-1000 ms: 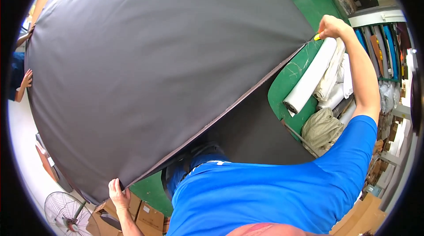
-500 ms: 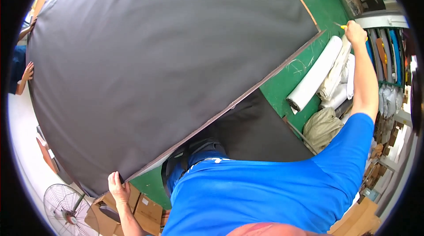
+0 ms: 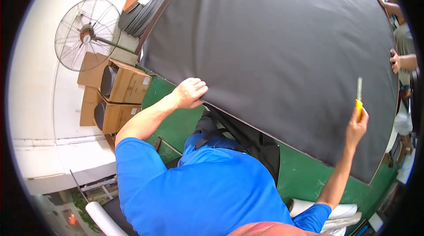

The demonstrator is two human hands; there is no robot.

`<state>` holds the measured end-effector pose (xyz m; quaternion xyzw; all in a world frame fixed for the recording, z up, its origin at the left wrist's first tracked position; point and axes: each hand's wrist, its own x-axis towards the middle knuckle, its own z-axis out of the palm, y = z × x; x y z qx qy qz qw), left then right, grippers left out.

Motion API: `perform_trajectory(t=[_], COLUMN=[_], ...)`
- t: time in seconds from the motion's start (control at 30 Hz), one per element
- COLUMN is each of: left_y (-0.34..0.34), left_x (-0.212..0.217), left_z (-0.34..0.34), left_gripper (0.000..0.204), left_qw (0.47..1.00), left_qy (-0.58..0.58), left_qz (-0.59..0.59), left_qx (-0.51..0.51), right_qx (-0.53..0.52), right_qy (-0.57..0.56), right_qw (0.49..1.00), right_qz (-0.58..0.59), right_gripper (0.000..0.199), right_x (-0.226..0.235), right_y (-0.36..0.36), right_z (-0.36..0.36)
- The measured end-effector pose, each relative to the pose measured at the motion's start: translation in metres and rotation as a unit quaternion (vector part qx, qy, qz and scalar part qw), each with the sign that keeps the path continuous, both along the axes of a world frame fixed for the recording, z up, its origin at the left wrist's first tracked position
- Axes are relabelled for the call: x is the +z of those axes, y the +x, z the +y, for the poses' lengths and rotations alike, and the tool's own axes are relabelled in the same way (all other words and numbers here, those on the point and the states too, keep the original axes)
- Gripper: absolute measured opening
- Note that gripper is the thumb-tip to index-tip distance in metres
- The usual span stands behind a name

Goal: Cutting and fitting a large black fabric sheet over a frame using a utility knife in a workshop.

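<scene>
A large dark grey sheet (image 3: 265, 59), smooth like leatherette, lies spread over a table in front of me. My left hand (image 3: 191, 93) is closed on its near edge, fingers over the top and thumb hidden. In my right hand (image 3: 357, 126) is a yellow-handled utility knife (image 3: 358, 104), its long blade extended and pointing away from me. The knife shows over the right part of the sheet; its exact height above it is unclear. Dark material (image 3: 251, 141) hangs beneath the near edge, beside my legs.
A co-worker's hand (image 3: 395, 61) rests at the sheet's right edge. Left stand a caged fan (image 3: 86, 35), open cardboard boxes (image 3: 128, 86) and a stack of dark pieces (image 3: 148, 11). White rolls (image 3: 344, 210) lie on the green floor (image 3: 296, 169) at lower right; another white roll (image 3: 104, 218) is lower left.
The view has swung left. My left hand has gone from the sheet's corner to along its near edge. My right hand, with the knife, has come from beyond the far-right corner to over the sheet.
</scene>
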<state>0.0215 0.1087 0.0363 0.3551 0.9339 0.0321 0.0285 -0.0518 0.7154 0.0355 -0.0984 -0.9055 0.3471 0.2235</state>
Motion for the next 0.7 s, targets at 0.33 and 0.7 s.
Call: perform_trajectory(t=[0.33,0.7], left_y=[-0.001,0.002], left_x=[-0.025,-0.112], left_z=[-0.024,0.002], left_gripper=[0.041,0.023], left_qw=[0.982,0.888], left_qy=[0.148,0.38], left_qz=[0.114,0.258], left_qx=[0.004,-0.002], right_qx=[0.271,0.513], right_qy=[-0.004,0.105], right_qw=[0.962,0.851], right_qz=[-0.046,-0.032], right_gripper=[0.028,0.032], right_x=[0.003,-0.015], right_y=[-0.055,-0.031], right_z=[-0.342,-0.696])
